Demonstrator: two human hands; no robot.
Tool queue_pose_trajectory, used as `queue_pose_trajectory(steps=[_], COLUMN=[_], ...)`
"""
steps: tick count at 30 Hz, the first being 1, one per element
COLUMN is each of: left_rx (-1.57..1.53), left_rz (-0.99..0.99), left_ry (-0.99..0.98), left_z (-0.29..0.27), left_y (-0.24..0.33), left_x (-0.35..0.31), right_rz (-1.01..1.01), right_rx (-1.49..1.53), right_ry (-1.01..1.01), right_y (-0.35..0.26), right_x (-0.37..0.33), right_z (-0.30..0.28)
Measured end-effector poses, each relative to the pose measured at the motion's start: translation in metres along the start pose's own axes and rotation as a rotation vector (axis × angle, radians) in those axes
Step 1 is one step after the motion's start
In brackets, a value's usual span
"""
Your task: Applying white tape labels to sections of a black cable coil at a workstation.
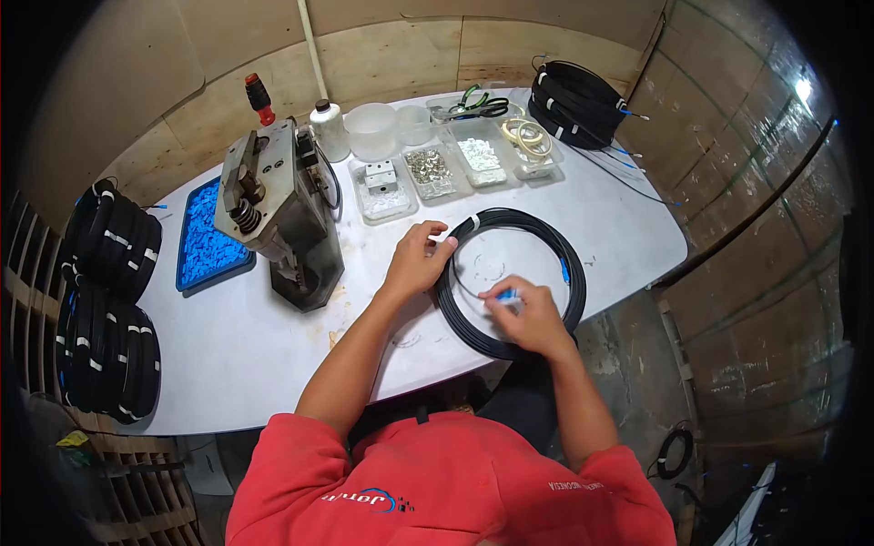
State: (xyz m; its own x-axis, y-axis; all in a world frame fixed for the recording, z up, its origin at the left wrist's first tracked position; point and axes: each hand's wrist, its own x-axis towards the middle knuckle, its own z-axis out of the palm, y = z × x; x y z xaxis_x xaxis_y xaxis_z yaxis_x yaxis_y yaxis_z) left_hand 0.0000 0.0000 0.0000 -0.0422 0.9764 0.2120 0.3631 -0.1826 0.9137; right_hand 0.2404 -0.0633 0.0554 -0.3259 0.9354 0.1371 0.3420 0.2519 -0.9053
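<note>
A coil of black cable (569,246) lies at the table's front right, with a white tie at its upper left and a blue connector (564,271) on its right inner side. My left hand (421,261) is closed on the coil's left rim, thumb on top; some fingers are partly hidden. Inside the ring, my right hand (533,320) pinches a loose cable end (466,287) that runs from the coil's left side. Something blue and white, blurred, shows between the right fingers, and the wrist passes over the coil's near right edge.
A metal press (282,205) stands left of centre beside a tray of small blue parts (208,250). Clear boxes of small parts (432,173), bottles, tubs and scissors (478,109) line the back. Cable coils are stacked at far left (109,300) and back right (574,105).
</note>
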Motion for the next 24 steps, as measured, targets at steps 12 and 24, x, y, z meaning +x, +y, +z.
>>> queue_pose_trajectory(steps=[12, 24], left_rx=[0.477, 0.531], left_rz=[-0.173, -0.151], left_ry=[-0.121, 0.011], left_z=[0.003, -0.002], left_y=[0.028, 0.022], left_x=[-0.01, -0.007], right_rz=[0.034, 0.267], right_rx=[-0.413, -0.707], right_ry=[0.656, 0.317], right_y=[0.057, 0.086], right_x=[-0.003, 0.024], right_z=[-0.071, -0.088])
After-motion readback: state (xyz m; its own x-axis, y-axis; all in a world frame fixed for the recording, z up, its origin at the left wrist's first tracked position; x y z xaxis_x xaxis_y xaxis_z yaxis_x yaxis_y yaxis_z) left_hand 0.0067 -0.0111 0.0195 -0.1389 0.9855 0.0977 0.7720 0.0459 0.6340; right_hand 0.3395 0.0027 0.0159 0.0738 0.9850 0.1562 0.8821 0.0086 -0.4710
